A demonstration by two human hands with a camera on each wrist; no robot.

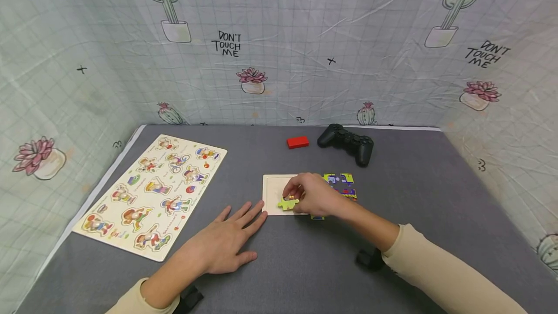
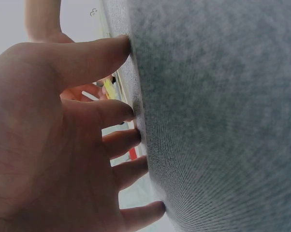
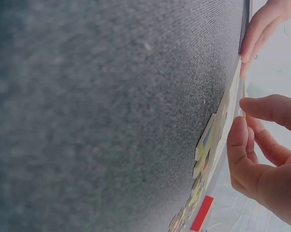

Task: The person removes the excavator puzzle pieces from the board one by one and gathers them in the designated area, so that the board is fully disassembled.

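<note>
My right hand (image 1: 319,195) pinches a yellow-green jigsaw puzzle piece (image 1: 286,204) between thumb and fingers, low over a pale wooden puzzle tray (image 1: 272,181). In the right wrist view, the thumb and fingertips (image 3: 239,126) come together right by the tray's edge. Flat on the grey table lies my left hand (image 1: 226,243), fingers straight and spread, the fingertips at the tray's left edge. Its fingertips (image 2: 128,112) rest on the cloth in the left wrist view. More colourful puzzle pieces (image 1: 346,179) lie just right of the tray, partly hidden by my right hand and wrist.
On the left, a large cream board (image 1: 150,173) with cartoon figures lies slanted. Behind the tray are a red block (image 1: 298,142) and a black game controller (image 1: 347,143). A patterned cloth (image 1: 287,52) hangs around the table's back and sides.
</note>
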